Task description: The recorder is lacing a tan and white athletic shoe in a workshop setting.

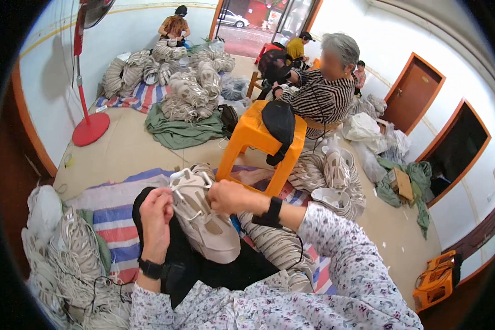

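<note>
Above the lap, left hand (157,215) has its thumb and fingertips pressed together, looks like a pinch on the white lace (185,210) at the shoe's left edge. Right hand (230,197) curled into a loose fist at the opposite edge; fingertips hidden, can't tell if lace is between them. Beige shoe (219,237) sits between both hands on the dark cloth (228,280) over the lap, rounded toe toward the body, lacing area up.

Step reads as lace handling. To do it well: keep the toe braced against the lap so the shoe doesn't roll; pinch close to the lace tip, since a soft end would probably bend at a hole; pull both sides evenly, strands flat, no twist. Likely snag: lace catching on the upper's cut-outs. Worth keeping the right fist off the lacing area for a clear sightline.

Further out: bundled shoes (280,250) just right of the lap, another heap (74,258) at left, striped sheet (113,217) under the work spot, orange stool (253,124) ahead with a black pouch (279,124) on top, co-worker in a striped top (324,91) beyond it.
</note>
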A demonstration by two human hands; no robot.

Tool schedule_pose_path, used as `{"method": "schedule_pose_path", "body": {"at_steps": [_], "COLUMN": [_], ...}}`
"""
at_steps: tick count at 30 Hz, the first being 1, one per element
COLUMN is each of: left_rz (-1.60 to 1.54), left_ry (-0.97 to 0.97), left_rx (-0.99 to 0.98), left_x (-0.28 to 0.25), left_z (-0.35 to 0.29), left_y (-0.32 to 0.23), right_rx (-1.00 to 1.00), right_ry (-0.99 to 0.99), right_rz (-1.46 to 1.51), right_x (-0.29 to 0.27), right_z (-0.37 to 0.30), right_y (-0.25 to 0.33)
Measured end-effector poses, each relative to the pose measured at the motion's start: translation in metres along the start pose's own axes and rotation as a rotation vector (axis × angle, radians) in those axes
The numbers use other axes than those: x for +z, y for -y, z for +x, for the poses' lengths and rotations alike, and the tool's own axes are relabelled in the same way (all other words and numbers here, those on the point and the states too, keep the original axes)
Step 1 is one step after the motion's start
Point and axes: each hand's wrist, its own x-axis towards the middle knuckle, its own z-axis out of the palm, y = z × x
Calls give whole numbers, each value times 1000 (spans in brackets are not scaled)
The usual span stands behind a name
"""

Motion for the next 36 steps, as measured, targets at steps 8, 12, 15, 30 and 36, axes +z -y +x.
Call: {"method": "schedule_pose_path", "body": {"at_steps": [8, 12, 15, 30, 36], "left_rz": [-11, -5, 9, 52, 76], "left_ry": [80, 95, 105, 129, 138], "left_rx": [13, 33, 59, 81, 74], "left_x": [0, -5, -3, -6, -6], "left_z": [-5, -11, -12, -15, -14], "left_y": [7, 9, 11, 9, 8], "right_rx": [395, 458, 512, 575, 486], "right_ry": [533, 641, 730, 701, 543], "right_rz": [455, 368, 236, 344, 344], "right_x": [-28, -38, -38, -37, -23], "right_z": [24, 32, 34, 33, 35], "right_y": [-1, 17, 15, 21, 0]}}
